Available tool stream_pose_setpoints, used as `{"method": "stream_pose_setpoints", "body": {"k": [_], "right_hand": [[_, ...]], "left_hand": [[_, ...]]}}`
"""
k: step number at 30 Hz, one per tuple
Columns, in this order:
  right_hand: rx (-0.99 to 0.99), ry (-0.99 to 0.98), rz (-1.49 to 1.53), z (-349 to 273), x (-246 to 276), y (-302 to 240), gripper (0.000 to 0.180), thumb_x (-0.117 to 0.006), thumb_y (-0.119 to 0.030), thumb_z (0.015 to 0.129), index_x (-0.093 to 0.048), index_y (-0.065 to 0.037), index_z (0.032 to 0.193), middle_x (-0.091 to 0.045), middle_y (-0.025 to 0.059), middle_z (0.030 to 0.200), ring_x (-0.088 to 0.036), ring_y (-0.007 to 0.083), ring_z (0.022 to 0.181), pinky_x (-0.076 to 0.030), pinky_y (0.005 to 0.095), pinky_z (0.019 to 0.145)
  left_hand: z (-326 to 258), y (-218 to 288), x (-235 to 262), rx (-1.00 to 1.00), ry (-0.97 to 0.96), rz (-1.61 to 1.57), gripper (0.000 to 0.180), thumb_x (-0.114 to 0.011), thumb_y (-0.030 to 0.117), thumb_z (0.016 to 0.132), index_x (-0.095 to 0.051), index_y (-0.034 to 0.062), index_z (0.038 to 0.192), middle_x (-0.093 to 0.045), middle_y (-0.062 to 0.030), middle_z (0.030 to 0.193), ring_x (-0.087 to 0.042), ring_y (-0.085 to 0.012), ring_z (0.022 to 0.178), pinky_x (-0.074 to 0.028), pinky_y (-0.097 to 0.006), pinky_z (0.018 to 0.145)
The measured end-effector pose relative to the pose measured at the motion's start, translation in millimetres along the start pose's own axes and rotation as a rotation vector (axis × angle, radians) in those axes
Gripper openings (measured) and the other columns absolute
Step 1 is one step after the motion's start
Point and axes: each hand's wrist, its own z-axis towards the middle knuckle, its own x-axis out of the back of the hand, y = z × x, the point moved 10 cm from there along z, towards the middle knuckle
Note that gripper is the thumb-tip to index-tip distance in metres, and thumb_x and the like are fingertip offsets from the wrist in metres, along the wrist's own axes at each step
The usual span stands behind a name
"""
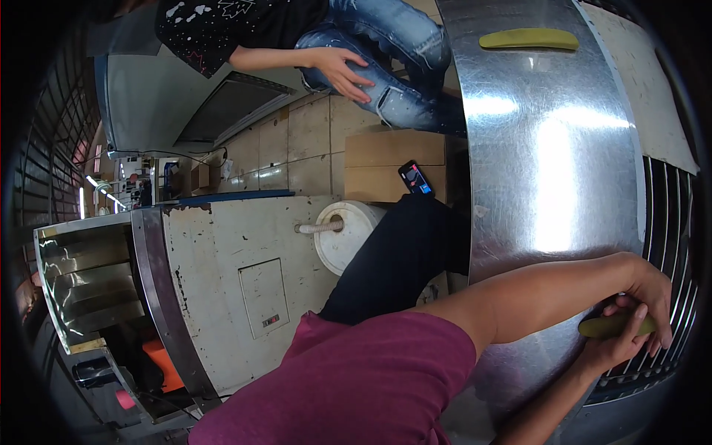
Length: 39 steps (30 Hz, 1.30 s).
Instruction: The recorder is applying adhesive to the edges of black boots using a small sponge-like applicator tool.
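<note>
Tiled floor (311, 133) and a cardboard box (371, 174) bearing a phone (415, 179) lie to the left of the metal table (519, 185); dark bars (671, 230) flank its right edge. At the table's lower right corner, the right hand (619, 346) is closed around an olive-green curved piece (595, 327), whose long axis runs across the table's width, one tip jutting inward and the other toward the bars. The left hand (654, 297) bends over that outer end, just beside it; whether its fingers touch, I cannot tell. A second curved piece (529, 38) lies crosswise at the table's far end, well apart from both hands.
</note>
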Motion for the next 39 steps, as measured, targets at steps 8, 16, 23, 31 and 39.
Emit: {"method": "stream_pose_setpoints", "body": {"k": [8,16,23,31,39], "right_hand": [[-0.096,-0.023,0.004,-1,1,5,0.028,-0.060,-0.029,0.104,-0.059,-0.001,0.107,-0.063,0.0090,0.085,-0.055,0.0130,0.069,-0.046,0.0262,0.066],[-0.063,-0.358,0.155,-10,11,16,0.047,-0.044,-0.047,0.104,-0.056,-0.001,0.106,-0.057,0.0112,0.089,-0.052,0.0185,0.081,-0.041,0.0324,0.078],[-0.163,-0.197,0.253,-2,49,36,0.058,-0.051,-0.052,0.103,-0.057,0.002,0.123,-0.059,0.0090,0.104,-0.055,0.0181,0.095,-0.044,0.0317,0.088],[-0.096,-0.219,0.296,9,71,43,0.059,-0.046,-0.044,0.107,-0.049,0.006,0.140,-0.065,0.0158,0.123,-0.060,0.0246,0.119,-0.045,0.0398,0.109],[-0.055,-0.315,0.760,30,72,25,0.064,-0.051,-0.046,0.105,-0.047,0.006,0.143,-0.057,0.0171,0.140,-0.056,0.0298,0.123,-0.044,0.0430,0.109]], "left_hand": [[21,4,51,-0.333,0.469,0.013,0.043,-0.068,0.040,0.091,-0.079,0.0023,0.074,-0.074,-0.0053,0.067,-0.061,-0.0156,0.043,-0.053,-0.027,0.045],[68,-32,90,-0.478,0.628,-0.690,0.082,-0.032,0.052,0.106,-0.064,-0.0060,0.058,-0.064,-0.0195,0.055,-0.066,-0.0265,0.044,-0.053,-0.032,0.039],[45,-15,81,-0.526,0.669,-0.490,0.079,-0.038,0.051,0.106,-0.063,-0.0045,0.056,-0.065,-0.0152,0.055,-0.066,-0.0230,0.044,-0.052,-0.028,0.040],[36,-9,83,-0.550,0.659,-0.560,0.067,-0.040,0.040,0.103,-0.063,-0.0029,0.058,-0.064,-0.0138,0.054,-0.065,-0.0202,0.044,-0.051,-0.026,0.039],[37,-9,88,-0.562,0.667,-0.591,0.069,-0.041,0.043,0.104,-0.064,-0.0044,0.060,-0.065,-0.0158,0.055,-0.066,-0.0226,0.044,-0.052,-0.028,0.037]]}}
